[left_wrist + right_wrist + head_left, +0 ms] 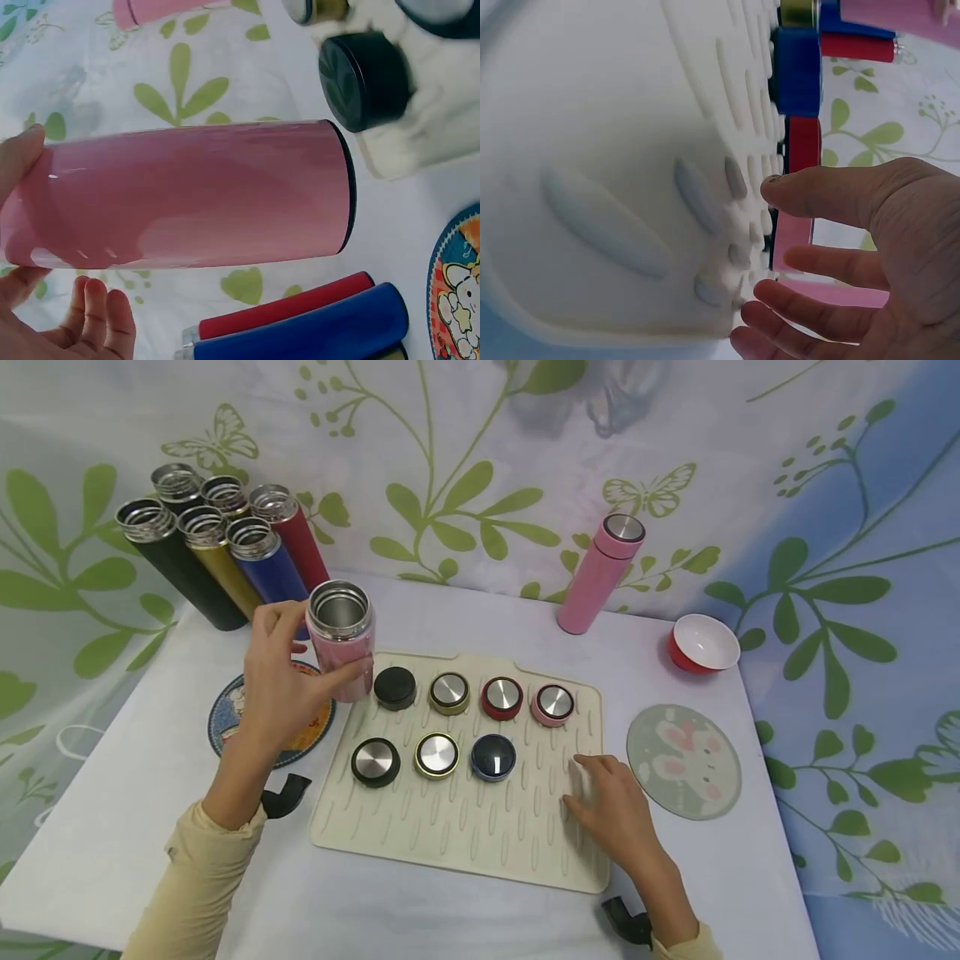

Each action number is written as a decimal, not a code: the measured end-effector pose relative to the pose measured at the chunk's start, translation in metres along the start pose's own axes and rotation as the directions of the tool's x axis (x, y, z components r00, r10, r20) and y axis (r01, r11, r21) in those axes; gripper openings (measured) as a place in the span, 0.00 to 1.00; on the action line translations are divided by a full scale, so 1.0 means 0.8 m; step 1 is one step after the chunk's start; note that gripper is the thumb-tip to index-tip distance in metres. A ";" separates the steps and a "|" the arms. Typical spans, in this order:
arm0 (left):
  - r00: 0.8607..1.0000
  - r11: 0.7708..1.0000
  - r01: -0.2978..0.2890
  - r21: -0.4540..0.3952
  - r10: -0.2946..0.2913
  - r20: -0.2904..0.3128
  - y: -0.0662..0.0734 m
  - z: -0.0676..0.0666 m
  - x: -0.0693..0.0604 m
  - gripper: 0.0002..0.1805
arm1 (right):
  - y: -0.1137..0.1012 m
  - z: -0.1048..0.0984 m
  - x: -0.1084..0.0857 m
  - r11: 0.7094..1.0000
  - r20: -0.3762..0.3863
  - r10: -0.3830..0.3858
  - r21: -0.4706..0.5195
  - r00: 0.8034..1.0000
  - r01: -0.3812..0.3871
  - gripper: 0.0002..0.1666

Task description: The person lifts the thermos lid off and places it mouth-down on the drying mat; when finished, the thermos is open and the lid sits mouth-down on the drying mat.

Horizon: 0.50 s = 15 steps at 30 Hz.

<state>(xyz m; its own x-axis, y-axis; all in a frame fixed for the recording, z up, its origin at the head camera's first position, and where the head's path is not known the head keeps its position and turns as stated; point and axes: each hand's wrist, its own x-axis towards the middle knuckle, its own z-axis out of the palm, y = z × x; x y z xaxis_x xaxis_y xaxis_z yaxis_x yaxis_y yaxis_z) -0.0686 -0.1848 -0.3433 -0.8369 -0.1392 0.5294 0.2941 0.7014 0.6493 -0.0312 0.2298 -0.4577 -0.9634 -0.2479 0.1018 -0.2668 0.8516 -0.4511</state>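
Note:
My left hand grips an uncapped pink thermos bottle near its steel mouth, thumb on one side and fingers on the other. In the left wrist view, the bottle's smooth side stretches across, and its base is off the table. A cream ridged mat carries several round lids in two rows, among them a black lid, a red lid, a pink lid and a blue lid. Over the mat's right side is my right hand, fingers spread and holding nothing.
Several uncapped bottles, including a dark green bottle and a red bottle, stand at the back left. A capped pink bottle is at the back. Right lie a red bowl and a bunny coaster; left, a colourful coaster.

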 end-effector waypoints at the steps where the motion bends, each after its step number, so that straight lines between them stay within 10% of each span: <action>1: 1.000 1.000 0.016 0.006 -0.016 0.006 -0.004 0.001 0.004 0.42 | -0.001 0.001 -0.002 1.000 0.000 -0.007 -0.001 1.000 0.007 0.35; 15: 0.979 0.987 0.149 0.054 -0.139 -0.149 -0.059 0.033 0.074 0.37 | -0.008 0.020 -0.013 0.998 -0.030 -0.034 -0.046 0.999 0.033 0.32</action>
<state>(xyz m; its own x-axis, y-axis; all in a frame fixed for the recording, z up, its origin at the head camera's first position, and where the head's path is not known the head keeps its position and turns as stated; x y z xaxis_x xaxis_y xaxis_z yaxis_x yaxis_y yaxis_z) -0.1445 -0.2074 -0.3570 -0.7913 -0.3382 0.5093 0.1411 0.7096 0.6904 -0.0193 0.2192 -0.4699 -0.9540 -0.2629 0.1440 -0.2992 0.8634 -0.4062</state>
